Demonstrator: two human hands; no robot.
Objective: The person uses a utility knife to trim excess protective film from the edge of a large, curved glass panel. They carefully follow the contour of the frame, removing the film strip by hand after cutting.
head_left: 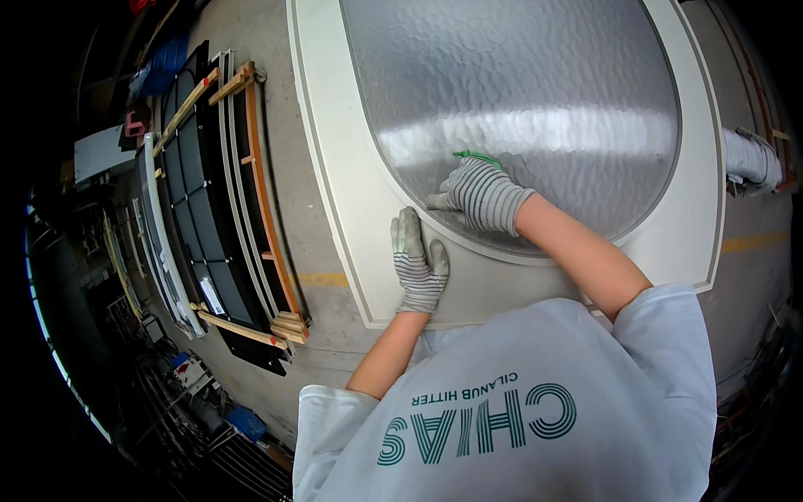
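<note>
A large white panel [339, 167] lies before me, with a rounded pane of rippled, cloudy glass [519, 75] set in it. My left hand [417, 261], in a grey-striped work glove, rests on the panel just outside the pane's lower left curve, its fingers stretched out. Over the glass, near that same curved edge, my right hand [485, 197] wears a matching glove and is closed. A thin green thing [478, 156] sticks out past its knuckles; the rest of it is hidden by the hand. One right finger points left toward the rim of the pane.
Several dark framed panels [196, 192] lean on the left, with wooden battens [259, 192] around them. A wrapped white bundle [751, 159] lies at the right. Yellow lines [322, 279] mark the concrete floor. A blue object [247, 422] sits among clutter at lower left.
</note>
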